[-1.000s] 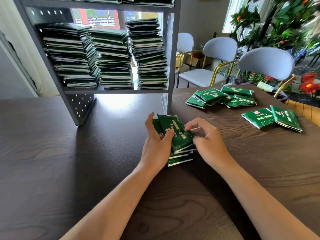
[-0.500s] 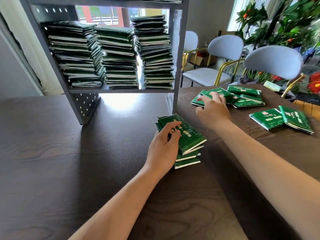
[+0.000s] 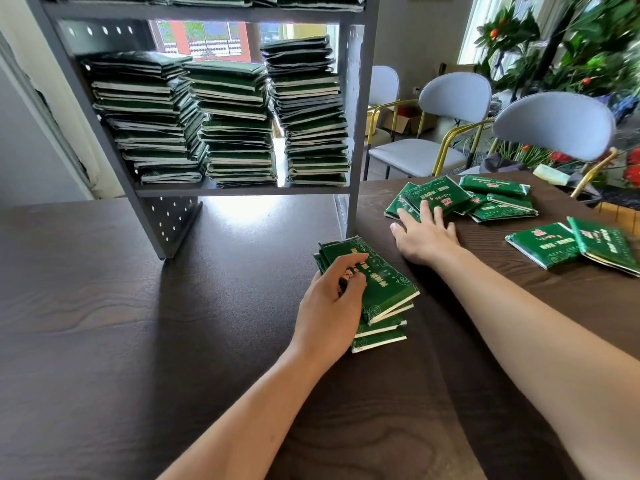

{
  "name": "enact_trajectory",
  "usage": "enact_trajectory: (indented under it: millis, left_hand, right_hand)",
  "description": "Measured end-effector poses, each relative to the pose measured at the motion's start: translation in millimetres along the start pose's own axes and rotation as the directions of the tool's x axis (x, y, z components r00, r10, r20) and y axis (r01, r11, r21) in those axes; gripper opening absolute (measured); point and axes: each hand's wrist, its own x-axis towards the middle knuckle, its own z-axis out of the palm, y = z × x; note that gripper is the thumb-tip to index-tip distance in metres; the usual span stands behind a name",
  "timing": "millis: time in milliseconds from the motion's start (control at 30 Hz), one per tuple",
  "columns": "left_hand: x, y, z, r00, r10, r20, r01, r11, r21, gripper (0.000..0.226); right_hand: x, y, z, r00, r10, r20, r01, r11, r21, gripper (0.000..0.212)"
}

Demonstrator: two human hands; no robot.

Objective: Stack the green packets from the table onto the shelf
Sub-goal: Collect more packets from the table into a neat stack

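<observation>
A small stack of green packets lies on the dark table near the shelf's right post. My left hand grips this stack from its left side, fingers curled over the top packet. My right hand lies flat farther back, its straight, spread fingers touching the near packet of a loose pile of green packets. Two more packets lie overlapped at the right. The grey shelf carries three tall stacks of packets.
The shelf's right post stands just behind the small stack. Grey chairs with gold frames line the table's far right side, with plants behind them. A small pale object sits at the far table edge.
My right hand left the small stack and reached back and right to the loose pile, where it now rests. My left hand stayed on the stack.
</observation>
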Motion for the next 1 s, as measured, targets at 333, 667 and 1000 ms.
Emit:
enact_trajectory:
  millis: [333, 667, 1000]
  left_hand:
    - [-0.7, 1.8, 0.5, 1.000, 0.004, -0.014, -0.005, 1.000, -0.025, 0.032]
    - [-3.6, 6.1, -0.3, 0.999, 0.035, -0.036, -0.036, 0.998, -0.041, 0.015]
    - [-3.7, 4.1, -3.4, 0.998, 0.052, -0.025, -0.051, 0.998, 0.042, 0.012]
  right_hand:
    - [-73.8, 10.9, -5.1, 0.987, -0.148, 0.063, 0.150, 0.988, -0.027, 0.055]
    - [-160.6, 0.5, -25.1, 0.992, -0.116, -0.051, 0.110, 0.987, -0.117, 0.036]
    - [-141.2, -6.6, -3.6, 0.972, -0.041, -0.232, 0.056, 0.997, 0.059, 0.051]
